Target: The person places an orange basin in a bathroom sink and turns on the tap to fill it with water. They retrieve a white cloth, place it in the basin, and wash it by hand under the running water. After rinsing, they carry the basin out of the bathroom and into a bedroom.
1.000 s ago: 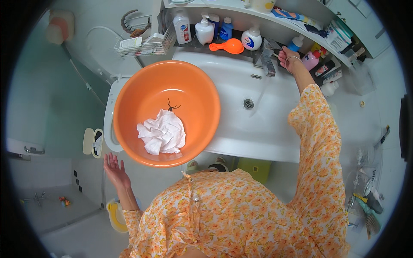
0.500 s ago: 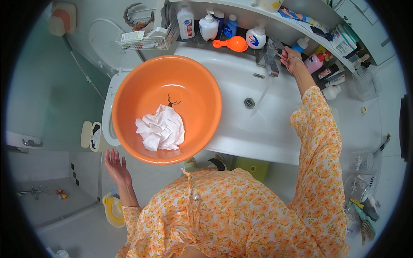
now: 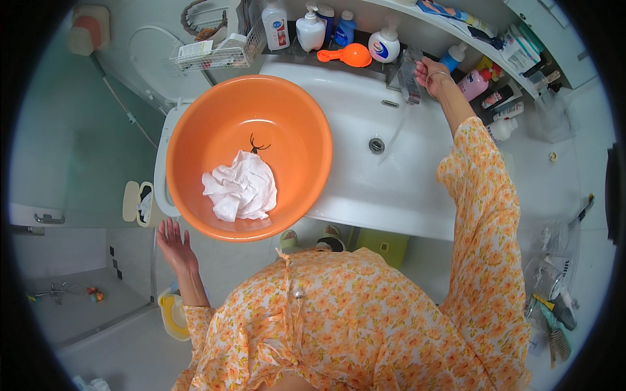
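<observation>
My right hand (image 3: 432,73) is at the back of the sink, its fingers curled against the handle side of the faucet (image 3: 409,77). A thin stream of water falls from the spout toward the drain (image 3: 376,145). My left hand (image 3: 176,247) hangs in the air below the left rim of an orange basin (image 3: 300,195), fingers spread and holding nothing. The basin rests partly over the left end of the white sink (image 3: 355,195). Inside it lie a crumpled white cloth (image 3: 242,188) and a thin, dark, branching mark or object (image 3: 259,144) that I cannot identify.
Behind the sink stand several bottles, among them a white pump bottle (image 3: 310,31), with an orange scoop (image 3: 347,56). A wire basket (image 3: 218,55) is at the back left. More bottles, including a pink bottle (image 3: 474,85), line the right side. A green stool (image 3: 385,246) is below.
The view has shifted slightly, so the basin and sink appear a little higher. Both hands keep about the same places, and the water still runs.
</observation>
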`<act>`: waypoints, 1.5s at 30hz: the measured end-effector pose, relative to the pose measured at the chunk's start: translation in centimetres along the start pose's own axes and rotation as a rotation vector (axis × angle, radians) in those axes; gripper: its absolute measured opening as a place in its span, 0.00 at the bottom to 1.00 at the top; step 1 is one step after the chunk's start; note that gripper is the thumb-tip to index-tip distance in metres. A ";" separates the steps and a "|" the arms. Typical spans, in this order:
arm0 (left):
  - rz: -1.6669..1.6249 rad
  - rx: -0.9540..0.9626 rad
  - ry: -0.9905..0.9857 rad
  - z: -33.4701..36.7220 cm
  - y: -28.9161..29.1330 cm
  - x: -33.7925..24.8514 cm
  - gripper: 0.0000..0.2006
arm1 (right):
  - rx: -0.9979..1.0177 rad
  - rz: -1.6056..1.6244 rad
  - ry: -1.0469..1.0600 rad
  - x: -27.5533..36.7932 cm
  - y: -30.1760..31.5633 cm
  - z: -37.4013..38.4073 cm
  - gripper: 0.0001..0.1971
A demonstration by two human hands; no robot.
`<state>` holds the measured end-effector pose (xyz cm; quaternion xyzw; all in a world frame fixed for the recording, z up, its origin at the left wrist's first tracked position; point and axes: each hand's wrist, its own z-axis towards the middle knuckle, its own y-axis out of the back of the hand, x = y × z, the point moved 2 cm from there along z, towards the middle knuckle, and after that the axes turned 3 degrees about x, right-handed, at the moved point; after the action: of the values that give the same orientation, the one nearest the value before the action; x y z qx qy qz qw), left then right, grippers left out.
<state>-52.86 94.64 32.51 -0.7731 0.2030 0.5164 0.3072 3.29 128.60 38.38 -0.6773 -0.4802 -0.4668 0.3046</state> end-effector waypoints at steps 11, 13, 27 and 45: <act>-0.026 -0.024 -0.025 0.4 0.7 -0.3 0.24 | -0.091 -0.516 0.368 -3.0 8.2 1.6 0.05; -0.023 -0.035 -0.028 0.3 0.8 -0.2 0.24 | 0.045 -0.641 0.394 -5.3 8.1 1.0 0.06; -0.018 -0.007 -0.012 0.8 0.2 -0.3 0.22 | 0.321 -0.384 0.089 -13.0 3.4 -6.9 0.14; -0.012 0.027 0.022 -0.3 -0.8 0.7 0.22 | 0.315 -0.411 0.044 -13.3 2.8 -7.6 0.15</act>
<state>-51.91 95.05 32.16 -0.7759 0.2088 0.5031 0.3183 1.97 116.18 29.07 -0.4993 -0.6678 -0.4530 0.3155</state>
